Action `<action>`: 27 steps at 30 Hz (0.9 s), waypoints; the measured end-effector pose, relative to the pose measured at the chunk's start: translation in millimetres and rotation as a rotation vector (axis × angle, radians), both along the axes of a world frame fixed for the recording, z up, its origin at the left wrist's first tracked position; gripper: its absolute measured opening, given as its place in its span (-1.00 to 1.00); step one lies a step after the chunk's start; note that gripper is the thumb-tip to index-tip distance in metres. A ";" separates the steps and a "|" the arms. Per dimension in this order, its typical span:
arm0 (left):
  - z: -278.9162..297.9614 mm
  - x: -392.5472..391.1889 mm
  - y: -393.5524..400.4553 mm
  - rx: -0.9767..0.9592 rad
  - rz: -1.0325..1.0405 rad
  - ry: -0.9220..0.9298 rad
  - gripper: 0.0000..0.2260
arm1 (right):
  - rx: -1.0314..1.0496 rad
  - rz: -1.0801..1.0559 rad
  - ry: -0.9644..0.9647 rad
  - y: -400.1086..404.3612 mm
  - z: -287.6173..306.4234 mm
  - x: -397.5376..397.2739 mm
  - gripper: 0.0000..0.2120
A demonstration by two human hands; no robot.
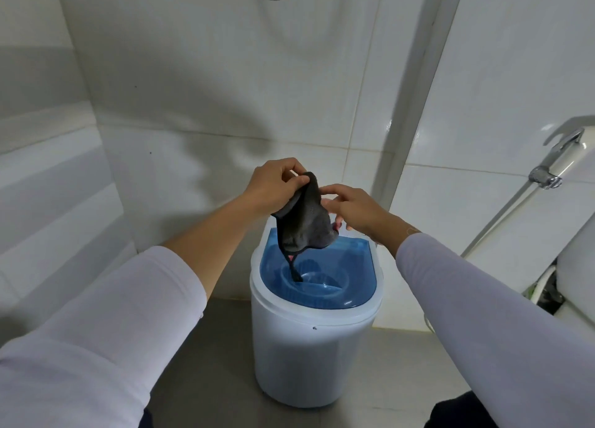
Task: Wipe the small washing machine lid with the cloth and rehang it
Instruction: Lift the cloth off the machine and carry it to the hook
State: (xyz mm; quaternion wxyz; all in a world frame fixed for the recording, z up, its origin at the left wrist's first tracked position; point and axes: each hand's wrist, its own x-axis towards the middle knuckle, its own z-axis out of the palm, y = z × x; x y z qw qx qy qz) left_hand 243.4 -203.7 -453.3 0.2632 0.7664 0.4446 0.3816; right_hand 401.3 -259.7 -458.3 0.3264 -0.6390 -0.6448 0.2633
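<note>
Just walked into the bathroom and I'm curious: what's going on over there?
A person in white sleeves holds a dark grey cloth above a small white washing machine. The left hand pinches its top edge; the right hand touches its side. A thin dark strap hangs down to the blue lid.

Single head-worn wide-angle view, aimed forward and down from above the small washing machine [317, 324], which is centred low in frame at about arm's reach. Both forearms are seen entering from the bottom corners toward it. Tiled wall [225, 73] is faced directly behind the machine; wall lines are bowed by lens distortion. No second view is provided, so nothing is shared.
</note>
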 end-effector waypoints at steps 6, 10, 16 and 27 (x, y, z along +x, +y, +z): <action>37.7 -25.1 2.1 0.041 -0.047 0.023 -0.91 | 0.102 0.031 0.090 10.5 32.7 -24.2 -0.66; 62.2 -45.6 4.0 0.054 -0.056 0.031 -0.87 | 0.081 0.102 0.126 20.5 49.3 -49.2 -0.70; 95.8 -83.0 15.6 0.106 0.072 0.052 -0.88 | 0.098 0.157 0.218 40.8 73.4 -78.7 -0.91; 93.7 -129.7 60.5 0.141 0.372 0.214 -0.79 | 0.260 0.139 0.089 104.8 84.3 -113.5 -0.92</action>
